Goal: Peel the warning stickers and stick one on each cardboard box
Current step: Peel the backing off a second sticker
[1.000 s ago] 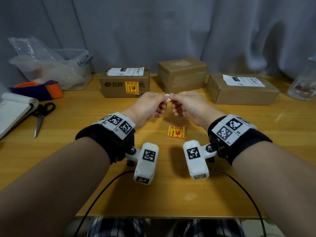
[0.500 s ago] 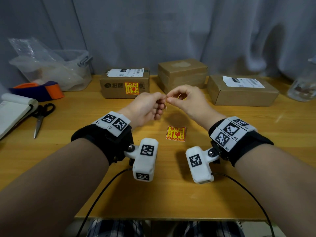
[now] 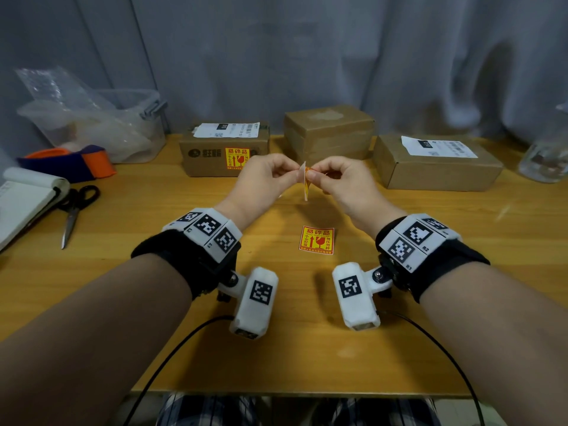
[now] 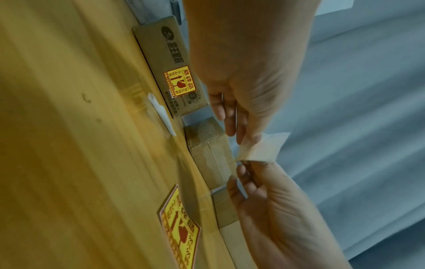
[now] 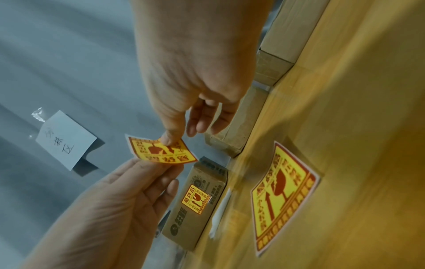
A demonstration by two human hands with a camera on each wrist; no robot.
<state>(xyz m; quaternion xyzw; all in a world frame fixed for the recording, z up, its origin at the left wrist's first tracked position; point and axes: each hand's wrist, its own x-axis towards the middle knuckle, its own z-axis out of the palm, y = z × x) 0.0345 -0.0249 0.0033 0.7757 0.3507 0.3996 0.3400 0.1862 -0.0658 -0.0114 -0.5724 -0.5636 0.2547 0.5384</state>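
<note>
I'm pinching a warning sticker (image 5: 161, 152) between my left hand (image 3: 264, 179) and right hand (image 3: 341, 179), just in front of the middle box (image 3: 329, 133); I'm peeling its backing; next I'm needing a clean separation, probably then pressing it there.
</note>
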